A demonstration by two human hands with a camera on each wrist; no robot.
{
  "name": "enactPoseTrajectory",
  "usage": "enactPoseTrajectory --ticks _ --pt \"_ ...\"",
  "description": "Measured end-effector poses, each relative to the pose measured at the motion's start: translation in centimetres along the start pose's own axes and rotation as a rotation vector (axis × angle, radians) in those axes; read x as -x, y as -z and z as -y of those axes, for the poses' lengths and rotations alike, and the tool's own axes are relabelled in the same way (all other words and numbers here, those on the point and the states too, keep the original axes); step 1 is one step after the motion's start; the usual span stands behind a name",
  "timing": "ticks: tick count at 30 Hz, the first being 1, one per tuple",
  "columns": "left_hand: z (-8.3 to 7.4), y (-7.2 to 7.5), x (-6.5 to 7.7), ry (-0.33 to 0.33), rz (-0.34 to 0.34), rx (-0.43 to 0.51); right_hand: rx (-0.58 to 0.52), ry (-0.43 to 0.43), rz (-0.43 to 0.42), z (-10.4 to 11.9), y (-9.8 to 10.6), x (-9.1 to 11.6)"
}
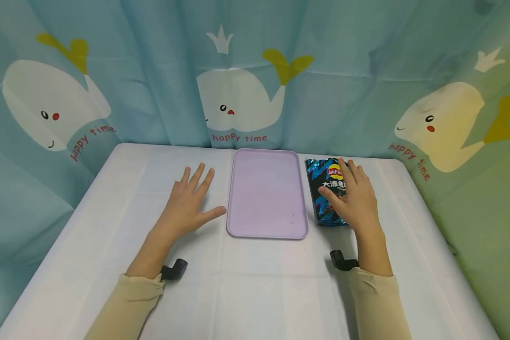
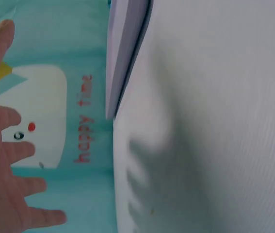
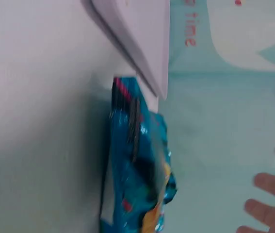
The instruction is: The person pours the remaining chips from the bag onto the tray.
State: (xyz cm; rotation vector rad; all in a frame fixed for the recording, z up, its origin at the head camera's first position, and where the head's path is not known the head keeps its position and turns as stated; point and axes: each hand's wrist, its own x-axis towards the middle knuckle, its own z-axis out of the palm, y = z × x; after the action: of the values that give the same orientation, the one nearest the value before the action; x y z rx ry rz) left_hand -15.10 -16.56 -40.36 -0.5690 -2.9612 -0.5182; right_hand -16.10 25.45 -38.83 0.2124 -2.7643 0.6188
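Note:
A light purple tray lies flat on the white table with only small specks on it. Just right of it is a blue and black bag of Lay's chips. My right hand hovers over the bag with fingers spread, hiding its right part; in the right wrist view a gap shows between the fingers and the bag. To the tray's left, my left hand is raised over the table, fingers spread, thumb tip at the tray's edge in the head view. Its shadow falls on the cloth below. Neither hand holds anything.
A white cloth covers the table. Behind it and along both sides hangs a blue-green curtain printed with whales. Each wrist carries a black camera mount, the left one and the right one, close above the cloth.

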Motion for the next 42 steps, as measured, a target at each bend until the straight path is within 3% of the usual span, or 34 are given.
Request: enactPoseTrajectory --ticks 6,13,17,29,36,42 --pt "-1.1 -1.1 -0.2 -0.050 0.096 0.094 0.019 -0.150 0.049 -2.4 0.6 0.2" --pt "-1.7 -1.9 0.2 0.003 0.273 0.100 0.029 -0.330 0.161 -5.0 0.7 0.6" --pt "-2.0 -2.0 0.2 0.020 0.327 0.097 0.026 -0.432 0.187 -5.9 0.7 0.6" --pt "-2.3 -2.0 0.5 0.079 0.376 0.048 -0.008 -0.542 0.253 -7.1 -0.2 0.7" --pt "-2.5 -2.4 0.9 0.100 0.367 0.042 -0.006 -0.641 0.311 -7.3 -0.6 0.8" --pt "-2.7 -3.0 1.1 0.092 0.366 0.032 -0.008 -0.656 0.284 -7.4 -0.9 1.3"
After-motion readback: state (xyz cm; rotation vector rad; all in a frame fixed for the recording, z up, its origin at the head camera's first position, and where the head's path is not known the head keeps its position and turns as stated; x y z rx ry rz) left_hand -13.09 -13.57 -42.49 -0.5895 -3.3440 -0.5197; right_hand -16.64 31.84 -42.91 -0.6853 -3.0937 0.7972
